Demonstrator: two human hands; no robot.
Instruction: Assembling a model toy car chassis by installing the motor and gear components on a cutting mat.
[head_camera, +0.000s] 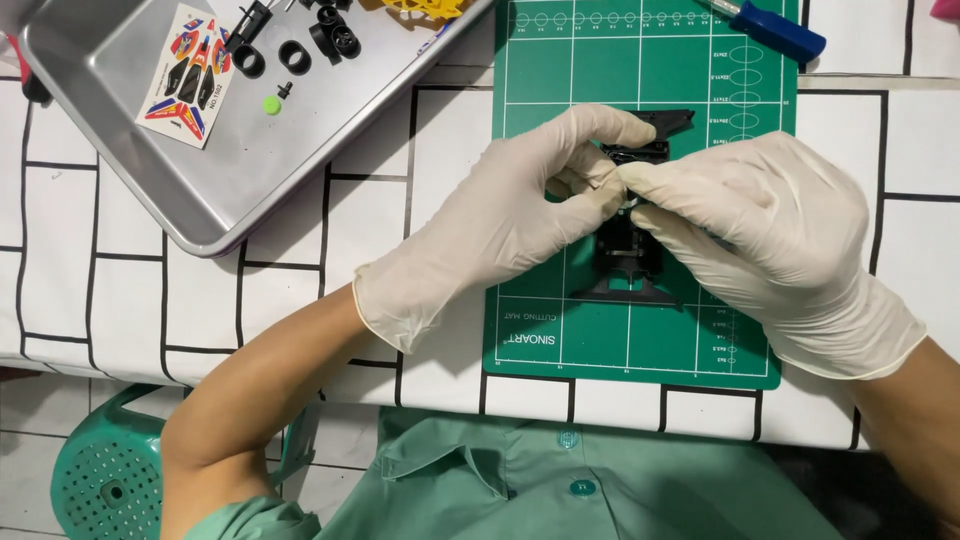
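Both gloved hands are bunched up over the black toy car chassis (628, 245), which sits on the green cutting mat (530, 300) in the middle of the table. The left hand (500, 225) has its fingertips pinched together right at the top of the chassis, and the right hand (775, 235) meets it there, fingers closed on something tiny and pale between them, maybe a pin or small metal bit, honestly can't tell because the gloves cover it. That's the risky part imo: a piece that small held in loose latex fingertips can squirt out and bounce off the mat onto the tablecloth (300, 280) or the floor. Also nobody's really pinning the chassis down, so a push from the side could make it skate or tip. The metal tray (120, 150) with the spare black wheels (335, 35), the little green part (272, 104) and the sticker sheet (190, 75) sits well apart to the left, so that stuff looks safe from an elbow bump.
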